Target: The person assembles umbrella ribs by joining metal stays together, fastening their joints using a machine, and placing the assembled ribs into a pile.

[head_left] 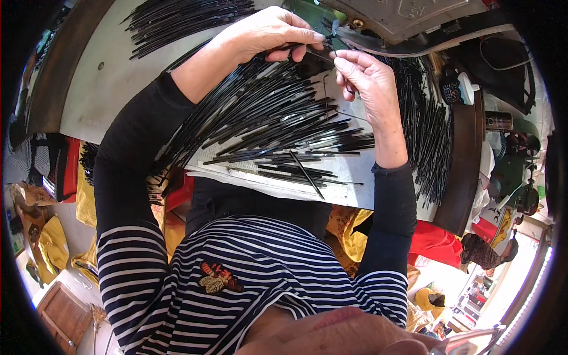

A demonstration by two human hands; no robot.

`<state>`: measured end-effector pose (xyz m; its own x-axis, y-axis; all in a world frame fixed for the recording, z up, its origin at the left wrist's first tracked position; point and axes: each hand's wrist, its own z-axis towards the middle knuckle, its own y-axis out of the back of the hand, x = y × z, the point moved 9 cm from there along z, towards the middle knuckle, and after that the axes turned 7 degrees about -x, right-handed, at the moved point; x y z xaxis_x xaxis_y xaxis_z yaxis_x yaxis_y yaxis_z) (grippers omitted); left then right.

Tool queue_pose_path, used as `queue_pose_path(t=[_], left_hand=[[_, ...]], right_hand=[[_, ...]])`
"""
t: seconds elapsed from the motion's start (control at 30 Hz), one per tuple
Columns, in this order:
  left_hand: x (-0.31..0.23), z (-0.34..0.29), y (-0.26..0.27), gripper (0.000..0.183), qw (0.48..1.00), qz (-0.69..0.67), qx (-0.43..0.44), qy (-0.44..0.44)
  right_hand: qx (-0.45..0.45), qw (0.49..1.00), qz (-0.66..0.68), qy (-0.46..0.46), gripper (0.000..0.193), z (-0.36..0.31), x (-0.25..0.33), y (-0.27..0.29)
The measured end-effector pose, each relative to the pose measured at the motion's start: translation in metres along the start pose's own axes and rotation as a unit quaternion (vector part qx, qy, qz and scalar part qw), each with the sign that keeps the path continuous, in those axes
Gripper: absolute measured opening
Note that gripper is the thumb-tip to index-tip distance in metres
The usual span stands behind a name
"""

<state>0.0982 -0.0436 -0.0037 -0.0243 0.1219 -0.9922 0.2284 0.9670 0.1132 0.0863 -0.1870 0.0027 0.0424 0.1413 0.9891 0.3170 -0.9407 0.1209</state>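
My left hand (269, 32) pinches one end of a thin black rod (307, 50) near the top middle of the view. My right hand (367, 80) pinches the same rod's other end and a fine wire (326, 97) that hangs down from my fingers. Both hands hover over a large fan-shaped pile of thin black rods (266, 118) lying on the white table (106, 89). A dark machine arm with a small metal tip (355, 32) sits just behind my fingertips.
More black rods lie at the top left (177, 18) and along the right side (426, 136). A grey metal machine body (408, 15) stands at the top. A small white and dark bottle (458, 89) sits right. Yellow and red bags (432, 242) lie on the floor.
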Motion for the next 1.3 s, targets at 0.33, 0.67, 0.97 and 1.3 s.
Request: queue_pose_path(t=[0.33,0.67,0.97,1.3], left_hand=[[0.002,0.0,0.0,0.034,1.0,0.007,0.002,0.0],[-0.001,-0.003,-0.002,0.033,1.0,0.003,-0.002,0.002],[0.001,-0.001,0.0,0.034,1.0,0.008,-0.005,-0.002],[-0.003,-0.008,-0.003,0.031,1.0,0.018,-0.017,0.004]], right_hand=[[0.007,1.0,0.024,-0.009,0.021,0.001,-0.004,-0.001],[-0.004,1.0,0.023,-0.001,0.021,-0.001,-0.004,-0.001],[-0.007,1.0,0.02,-0.007,0.022,0.002,-0.005,0.0],[-0.113,0.972,0.205,-0.009,0.017,0.004,-0.017,0.027]])
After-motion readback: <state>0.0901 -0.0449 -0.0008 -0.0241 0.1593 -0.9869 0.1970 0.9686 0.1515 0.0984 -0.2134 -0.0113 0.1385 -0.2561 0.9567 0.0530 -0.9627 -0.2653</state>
